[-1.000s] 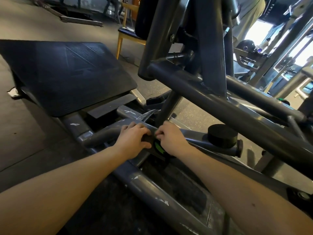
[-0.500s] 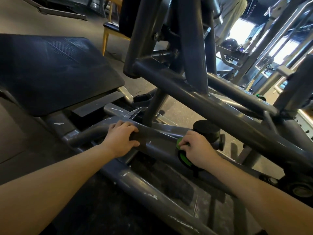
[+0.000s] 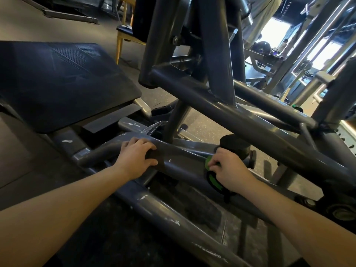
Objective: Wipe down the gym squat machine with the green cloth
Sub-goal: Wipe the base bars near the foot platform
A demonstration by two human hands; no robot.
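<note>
The squat machine is a grey steel frame; one low tube (image 3: pixel 183 160) runs across the middle of the view. My left hand (image 3: pixel 137 158) grips that tube, fingers over the top and thumb underneath. Further right on the same tube, my right hand (image 3: pixel 228 168) holds the green cloth (image 3: pixel 212 178) wrapped against the tube, just below a black round rubber stopper (image 3: pixel 235 144). Only a green strip of the cloth with a dark edge shows under the hand.
A large black footplate (image 3: pixel 57 79) slopes at the left. Thick diagonal frame bars (image 3: pixel 240 120) cross above the hands. A wooden chair (image 3: pixel 123 35) stands behind, and a person's legs (image 3: pixel 264 20) are at the top right among other gym equipment.
My right hand has slid the green cloth rightward along the tube, away from my left hand, up to the black stopper. My left hand kept its grip in place.
</note>
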